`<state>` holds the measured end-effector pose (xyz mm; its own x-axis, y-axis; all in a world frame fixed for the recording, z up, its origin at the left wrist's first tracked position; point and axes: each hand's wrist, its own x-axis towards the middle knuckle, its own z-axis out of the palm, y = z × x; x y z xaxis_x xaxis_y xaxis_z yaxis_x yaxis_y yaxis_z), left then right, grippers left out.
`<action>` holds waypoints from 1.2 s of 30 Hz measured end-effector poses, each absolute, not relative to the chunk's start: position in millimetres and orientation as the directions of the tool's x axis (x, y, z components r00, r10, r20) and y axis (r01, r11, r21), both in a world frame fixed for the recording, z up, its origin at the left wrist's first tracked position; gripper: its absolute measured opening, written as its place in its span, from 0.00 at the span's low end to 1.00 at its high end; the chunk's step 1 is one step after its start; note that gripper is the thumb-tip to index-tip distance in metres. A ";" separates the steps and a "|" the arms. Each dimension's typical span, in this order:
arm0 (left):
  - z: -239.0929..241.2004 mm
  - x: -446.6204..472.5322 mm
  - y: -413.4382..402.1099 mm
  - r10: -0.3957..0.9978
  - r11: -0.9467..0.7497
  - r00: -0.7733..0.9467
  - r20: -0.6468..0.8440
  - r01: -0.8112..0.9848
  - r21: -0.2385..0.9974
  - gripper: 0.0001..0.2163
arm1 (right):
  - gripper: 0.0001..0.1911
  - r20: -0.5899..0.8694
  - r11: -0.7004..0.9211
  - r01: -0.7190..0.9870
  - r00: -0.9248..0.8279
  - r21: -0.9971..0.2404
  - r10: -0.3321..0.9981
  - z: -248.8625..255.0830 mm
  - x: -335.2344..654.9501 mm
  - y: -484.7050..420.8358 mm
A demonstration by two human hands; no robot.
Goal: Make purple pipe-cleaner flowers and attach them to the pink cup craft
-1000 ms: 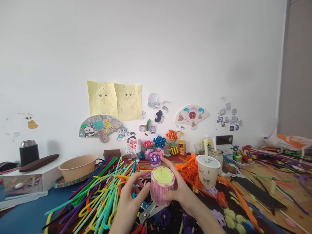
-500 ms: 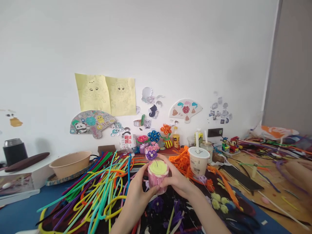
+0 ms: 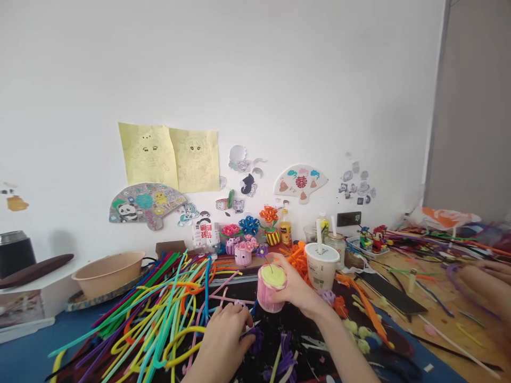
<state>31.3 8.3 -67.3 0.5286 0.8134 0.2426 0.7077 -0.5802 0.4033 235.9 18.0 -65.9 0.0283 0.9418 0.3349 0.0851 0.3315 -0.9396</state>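
My right hand [image 3: 297, 290] is wrapped round a small pink pipe-cleaner pot [image 3: 270, 293] with a yellow top, held just above the dark mat [image 3: 319, 346]. A purple pipe-cleaner flower [image 3: 262, 251] on a thin wire stands in the pot. My left hand [image 3: 225, 335] is down on the mat, its fingers curled on a small purple pipe-cleaner flower [image 3: 256, 338]. A heap of long coloured pipe cleaners [image 3: 159, 314] lies just left of that hand.
A paper drink cup with a straw [image 3: 321, 266] stands right of the pot, orange pipe cleaners [image 3: 297, 255] behind it. Small flower pots [image 3: 243, 250] line the wall. A tan bowl [image 3: 107, 271] sits at left. Another person's hand [image 3: 485, 282] rests at the right edge.
My left hand let go of the pink pot and dropped to the mat onto a purple flower. My right hand moved the pot slightly right and away. The view turned a little rightwards.
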 end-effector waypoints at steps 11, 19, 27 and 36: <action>-47.2 16.5 10.1 0.838 -0.546 0.452 0.307 0.670 0.504 0.09 | 0.38 0.220 0.199 0.507 -0.019 -0.839 0.975 -76.9 244.3 17.2; -39.5 -0.3 7.6 0.838 -0.506 0.213 0.503 0.649 0.568 0.13 | 0.53 0.325 0.244 0.645 0.007 -0.724 0.946 -57.8 235.4 -3.0; -40.7 15.4 -17.9 0.642 -0.606 -0.101 0.760 0.541 0.583 0.08 | 0.26 0.842 0.579 0.796 -0.182 -0.178 0.508 -45.9 184.4 -18.5; -37.3 12.0 -23.1 0.754 -0.642 0.059 0.654 0.276 0.715 0.08 | 0.10 0.951 0.779 0.609 -0.128 -0.148 0.281 -53.0 170.8 -15.9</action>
<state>12.0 -23.1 -37.3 0.0591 0.7539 0.6544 0.2759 -0.6423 0.7151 170.8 -15.9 -53.0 -0.1284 0.2812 0.9510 0.6087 0.7794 -0.1483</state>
